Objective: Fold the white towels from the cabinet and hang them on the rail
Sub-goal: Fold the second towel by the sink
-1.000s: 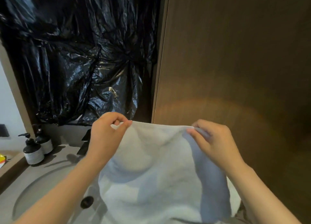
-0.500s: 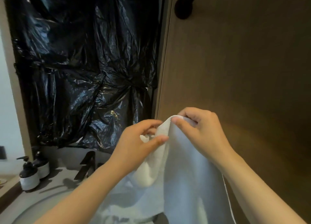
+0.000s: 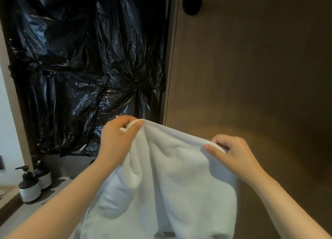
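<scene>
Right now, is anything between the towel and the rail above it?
Nothing visible. The left hand and right hand pinch the top edge of the white towel; only bare brown panel lies between it and the black rail mount at the frame's top. Most of the rail is out of view.

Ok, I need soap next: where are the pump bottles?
Lower left of the head view: the pump bottles stand on the counter below the black plastic.

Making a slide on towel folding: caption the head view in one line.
Left hand and right hand pinch a white towel by its top edge.
</scene>
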Tool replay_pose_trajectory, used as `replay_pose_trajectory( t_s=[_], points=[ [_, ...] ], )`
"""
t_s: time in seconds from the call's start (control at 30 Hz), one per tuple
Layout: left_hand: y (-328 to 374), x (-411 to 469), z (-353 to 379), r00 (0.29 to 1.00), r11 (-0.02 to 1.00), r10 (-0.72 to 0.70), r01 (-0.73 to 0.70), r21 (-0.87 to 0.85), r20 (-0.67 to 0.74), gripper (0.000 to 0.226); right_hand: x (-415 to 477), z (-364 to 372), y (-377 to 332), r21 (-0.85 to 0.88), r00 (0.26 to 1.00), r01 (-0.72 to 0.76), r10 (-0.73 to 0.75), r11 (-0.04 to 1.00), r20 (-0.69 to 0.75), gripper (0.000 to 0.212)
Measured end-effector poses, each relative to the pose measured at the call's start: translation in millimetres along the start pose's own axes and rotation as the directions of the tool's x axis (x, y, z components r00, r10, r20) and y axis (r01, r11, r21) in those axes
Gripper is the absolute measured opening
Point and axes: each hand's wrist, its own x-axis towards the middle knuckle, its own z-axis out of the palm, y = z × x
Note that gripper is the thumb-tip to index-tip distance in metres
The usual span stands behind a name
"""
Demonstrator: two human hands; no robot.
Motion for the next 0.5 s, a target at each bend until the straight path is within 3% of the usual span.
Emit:
replay_pose_trajectory(
  t_s=[0.23,0.27,0.5],
  points=[
    [-3,-4,6,0.997,0.968,0.056,-0.068,0.241,0.054,0.006,4,-6,-15,0.090,0.987,0.044,-0.029,0.995,-0.158,0.007],
    [1,-5,7,0.996,0.959,0.062,-0.077,0.272,0.065,0.017,7,-8,-21,0.081,0.983,0.058,-0.043,0.995,-0.177,0.006],
    [50,-28,14,0.950,0.963,0.261,-0.269,0.022,0.172,0.043,25,-12,-59,0.065,0.982,0.093,-0.080,0.994,-0.174,0.013]
  ],
)
